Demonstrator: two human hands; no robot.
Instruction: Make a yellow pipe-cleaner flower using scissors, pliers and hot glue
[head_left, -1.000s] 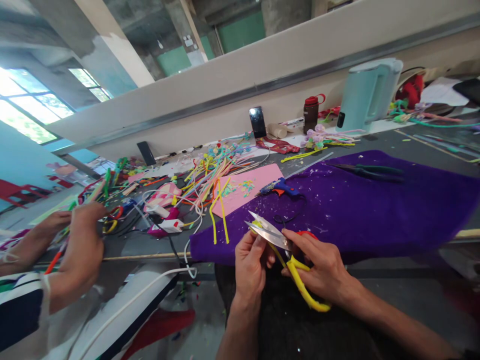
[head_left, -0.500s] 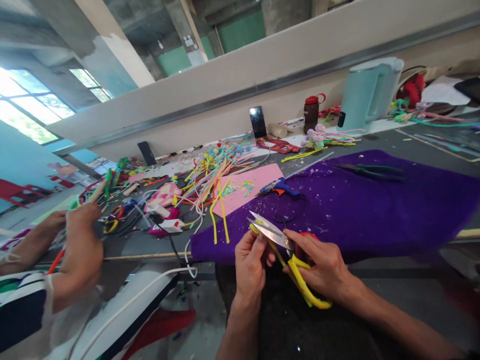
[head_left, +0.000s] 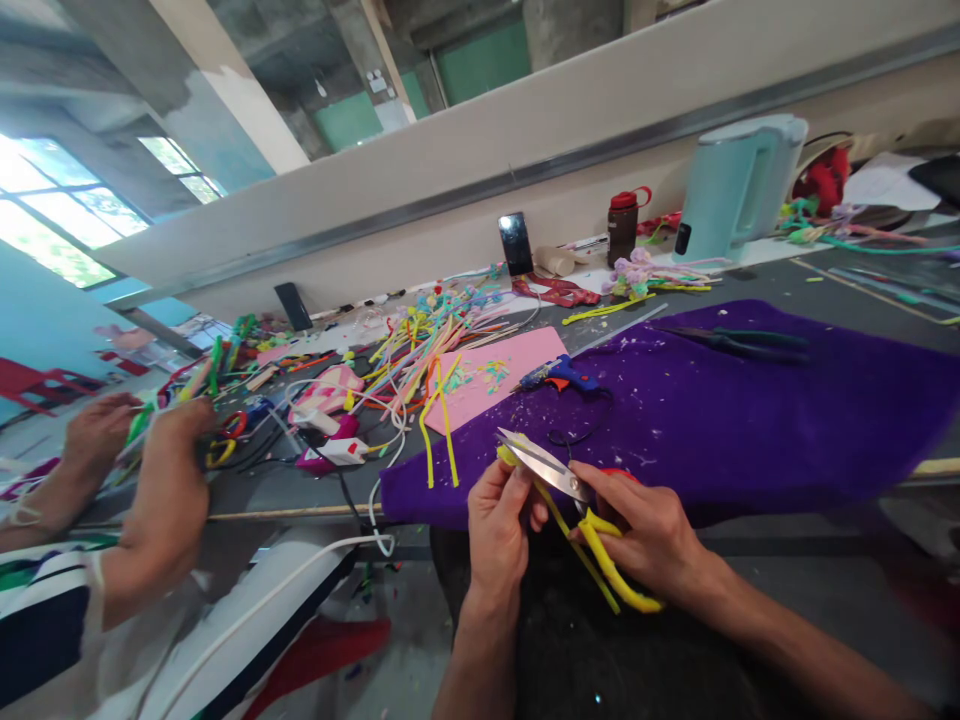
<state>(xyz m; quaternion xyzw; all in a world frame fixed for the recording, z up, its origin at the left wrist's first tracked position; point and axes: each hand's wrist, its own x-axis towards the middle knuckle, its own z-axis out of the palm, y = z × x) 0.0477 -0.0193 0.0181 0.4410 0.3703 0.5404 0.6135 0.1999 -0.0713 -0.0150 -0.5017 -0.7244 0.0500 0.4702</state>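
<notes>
In my right hand (head_left: 637, 520) are scissors (head_left: 544, 463) with yellow handles and bright metal blades, which look nearly closed. The blades point up and left, over the fingertips of my left hand (head_left: 501, 520). That hand pinches a yellow pipe cleaner (head_left: 585, 562), whose fuzzy end shows beside the blades and whose stem runs down behind the scissors. Whether the blades touch the pipe cleaner I cannot tell. Both hands are above the near edge of a purple cloth (head_left: 675, 430).
On the cloth lie a blue glue gun (head_left: 562, 376) and dark pliers (head_left: 742, 343). A pink sheet (head_left: 517, 360) with cut bits adjoins many loose pipe cleaners (head_left: 420, 350). Behind stand a kettle (head_left: 720, 190), bottle (head_left: 622, 230) and phone (head_left: 515, 243). A co-worker's hands (head_left: 176, 430) are at left.
The scissor blades have closed somewhat, and the pipe cleaner's stem has swung slightly away from the handle. At left, the co-worker's hands have moved apart.
</notes>
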